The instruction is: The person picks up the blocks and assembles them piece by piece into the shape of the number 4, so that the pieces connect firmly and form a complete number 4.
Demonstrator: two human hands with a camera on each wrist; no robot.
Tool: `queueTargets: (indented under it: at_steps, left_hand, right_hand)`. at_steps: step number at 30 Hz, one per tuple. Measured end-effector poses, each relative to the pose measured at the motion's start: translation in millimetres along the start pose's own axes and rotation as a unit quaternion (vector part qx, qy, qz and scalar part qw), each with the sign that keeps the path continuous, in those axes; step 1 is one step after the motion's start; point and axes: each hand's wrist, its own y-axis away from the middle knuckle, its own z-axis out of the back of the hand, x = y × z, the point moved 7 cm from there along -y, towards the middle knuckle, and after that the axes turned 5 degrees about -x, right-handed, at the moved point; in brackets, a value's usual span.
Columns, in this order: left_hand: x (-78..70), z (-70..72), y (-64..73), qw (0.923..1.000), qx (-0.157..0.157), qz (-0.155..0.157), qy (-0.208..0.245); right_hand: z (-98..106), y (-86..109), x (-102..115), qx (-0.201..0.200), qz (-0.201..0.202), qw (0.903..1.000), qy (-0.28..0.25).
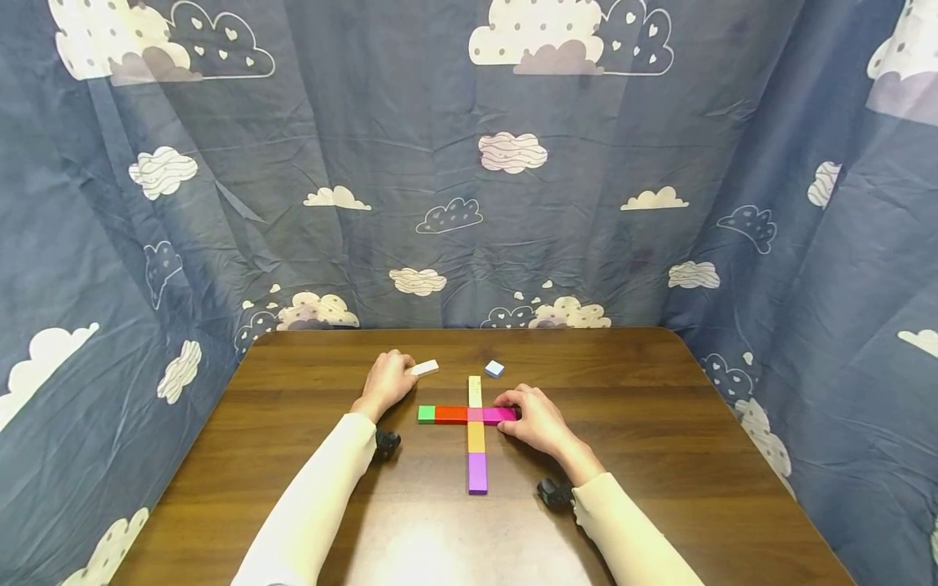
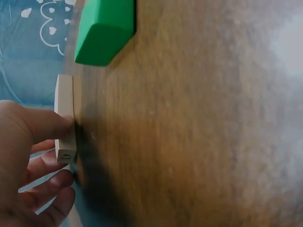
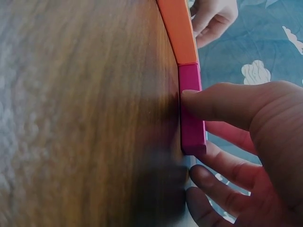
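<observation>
My left hand point(image 1: 387, 381) pinches a white block point(image 1: 425, 368) at the table's far left; in the left wrist view the thumb lies on its side, and a dark mark shows on its near end point(image 2: 66, 156). With thumb and fingers, my right hand point(image 1: 541, 419) grips a magenta block point(image 3: 193, 135), which forms the right arm of a flat cross. A pink square point(image 1: 475, 415) sits at the cross's centre. Above it lies a pale yellow block point(image 1: 475, 389); below are an orange block point(image 1: 476, 437) and a purple block point(image 1: 477, 472). Leftward run a red block point(image 1: 450, 415) and a green block point(image 1: 427, 414).
A light blue block point(image 1: 494, 369) lies apart from the cross, beyond its upper end. The brown wooden table point(image 1: 659, 456) ends at a dark blue curtain point(image 1: 381, 146) with cloud prints, which also hangs along both sides.
</observation>
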Motion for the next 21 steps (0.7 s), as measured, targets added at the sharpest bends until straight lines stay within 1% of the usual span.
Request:
queueTargets:
  at_steps: [3, 7, 11, 17, 21]
  left_hand:
    - [-0.4, -0.1, 1.5, 1.0, 0.006, 0.004, -0.004]
    - [1.9, -1.1, 2.1, 0.9997, 0.02, 0.016, 0.004]
    - [3.6, 3.0, 3.6, 0.9989, 0.025, 0.029, 0.027]
    - [3.3, 11.6, 7.4, 0.9967, 0.005, 0.038, 0.072]
    - [2.3, 11.8, 11.1, 0.9947, 0.024, 0.049, 0.087]
  right_hand:
    - [-2, 0.6, 0, 0.003, -0.001, 1.0, -0.001]
    - [-3, 2.2, -1, 0.0, -0.006, 1.0, 0.0]
    - [-3, 2.2, -2, -0.001, -0.01, 1.0, -0.003]
    - [-2, 1.2, -2, -0.005, -0.007, 0.9999, -0.006]
    - [-2, 1.2, -3, -0.009, -0.009, 0.9999, -0.004]
